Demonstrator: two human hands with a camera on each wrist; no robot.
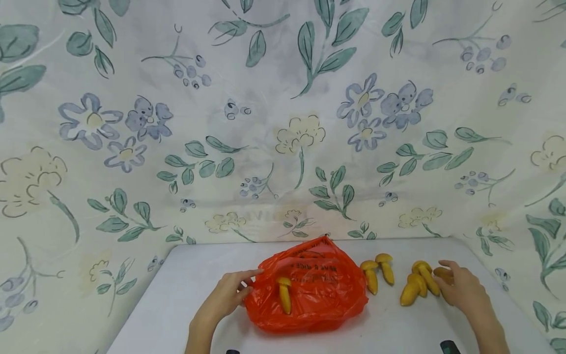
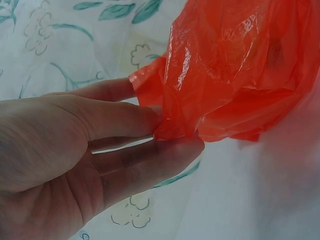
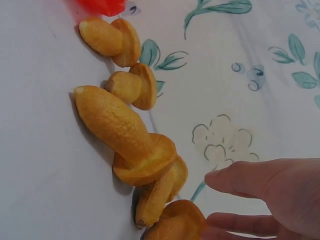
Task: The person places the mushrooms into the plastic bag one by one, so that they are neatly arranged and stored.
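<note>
In the head view a red plastic bag [image 1: 309,309] with dark print lies on the table. My left hand [image 1: 230,295] pinches its left edge; the left wrist view shows the thin film [image 2: 200,65] between thumb and fingers. One yellow mushroom [image 1: 285,297] lies against the bag's front; whether on or inside it, I cannot tell. At the far right, my right hand [image 1: 462,287] touches another mushroom [image 1: 443,274], partly covered by the fingers. In the right wrist view the fingers meet that mushroom's cap [image 3: 182,215], while the thumb stands apart from it.
Two mushrooms [image 1: 371,278] lie just right of the bag. A small cluster of mushrooms [image 1: 422,275] sits between them and my right hand. Behind the white table [image 1: 177,275] hangs a floral cloth [image 1: 265,98]. A dark object [image 1: 450,346] shows at the bottom edge.
</note>
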